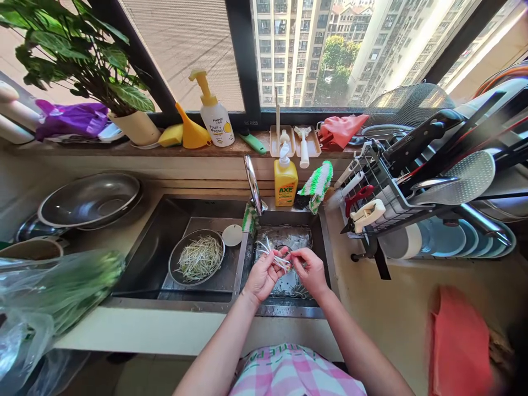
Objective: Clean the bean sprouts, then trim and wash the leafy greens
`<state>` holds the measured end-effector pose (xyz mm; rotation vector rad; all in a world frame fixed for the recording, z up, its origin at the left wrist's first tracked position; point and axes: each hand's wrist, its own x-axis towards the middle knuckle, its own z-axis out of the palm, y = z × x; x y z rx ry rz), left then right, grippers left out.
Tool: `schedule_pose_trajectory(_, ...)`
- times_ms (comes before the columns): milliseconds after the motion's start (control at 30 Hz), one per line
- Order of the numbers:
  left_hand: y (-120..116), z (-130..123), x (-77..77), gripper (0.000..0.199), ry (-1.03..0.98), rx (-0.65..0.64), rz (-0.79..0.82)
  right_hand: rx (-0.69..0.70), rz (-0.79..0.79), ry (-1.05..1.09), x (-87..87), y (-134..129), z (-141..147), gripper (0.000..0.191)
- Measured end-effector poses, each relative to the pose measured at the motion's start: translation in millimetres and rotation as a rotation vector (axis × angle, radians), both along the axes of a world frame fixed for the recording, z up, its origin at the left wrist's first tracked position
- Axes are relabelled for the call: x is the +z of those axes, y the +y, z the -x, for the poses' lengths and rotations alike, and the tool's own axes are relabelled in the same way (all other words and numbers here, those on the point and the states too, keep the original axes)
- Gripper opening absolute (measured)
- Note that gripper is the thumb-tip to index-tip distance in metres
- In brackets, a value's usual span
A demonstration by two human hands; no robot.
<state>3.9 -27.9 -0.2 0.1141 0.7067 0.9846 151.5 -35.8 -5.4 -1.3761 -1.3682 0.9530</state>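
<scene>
Over the right sink basin [330, 275], my left hand [264, 275] is closed around a few thin white bean sprouts [281, 262], whose ends stick out past the fingers. Close beside it, my right hand [308, 270] has its thumb and fingers pinched together at the sprouts' right end; what lies in that pinch is too small to make out. More sprouts and bits lie in the basin below both hands. In the left basin [140, 253], a round metal bowl [171, 264] holds a heap of bean sprouts [200, 258].
A faucet [252, 184] rises between the basins. Behind stands a yellow AXE soap bottle [285, 184] beside a green-and-white cloth [317, 184]. A dish rack [396, 203] with knives and plates fills the right. On the left are a wok [91, 201] and bagged greens [78, 280].
</scene>
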Motion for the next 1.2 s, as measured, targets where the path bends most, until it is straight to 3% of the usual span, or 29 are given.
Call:
schedule_pose_trajectory(100,-1,4,3.8,0.007,0.004,-0.026,-0.02,-0.046,0.122,0.098,-15.7,3,-6,0.018)
schedule_pose_trajectory(167,-1,6,5.6,0.007,0.013,-0.036,-0.019,-0.007,0.221,0.118,-30.0,4,-12,0.019)
schedule_pose_trajectory(267,-1,8,5.4,0.009,0.022,-0.037,-0.023,0.017,0.241,-0.05,-43.1,2,-19,0.016)
schedule_pose_trajectory(333,-1,7,3.7,0.009,0.03,-0.046,-0.026,0.011,0.187,-0.115,-39.9,0,-19,0.013)
schedule_pose_trajectory(400,-1,6,1.8,0.009,0.052,-0.057,-0.019,0.074,0.159,-0.047,-28.2,-2,-15,0.016)
schedule_pose_trajectory(500,-2,3,-0.4,0.01,0.097,-0.067,0.003,0.236,0.184,0.074,-7.1,-2,-6,0.021)
schedule_pose_trajectory(600,-3,1,-1.0,0.01,0.08,-0.101,0.022,0.257,0.249,0.11,3.4,-1,0,0.02)
schedule_pose_trajectory(833,-3,7,0.5,0.012,0.033,-0.177,0.063,0.354,0.506,0.496,2.8,-2,0,0.027)
schedule_pose_trajectory(1200,1,9,-1.2,0.016,-0.135,-0.204,0.094,0.291,0.627,0.625,1.0,-5,-5,0.035)
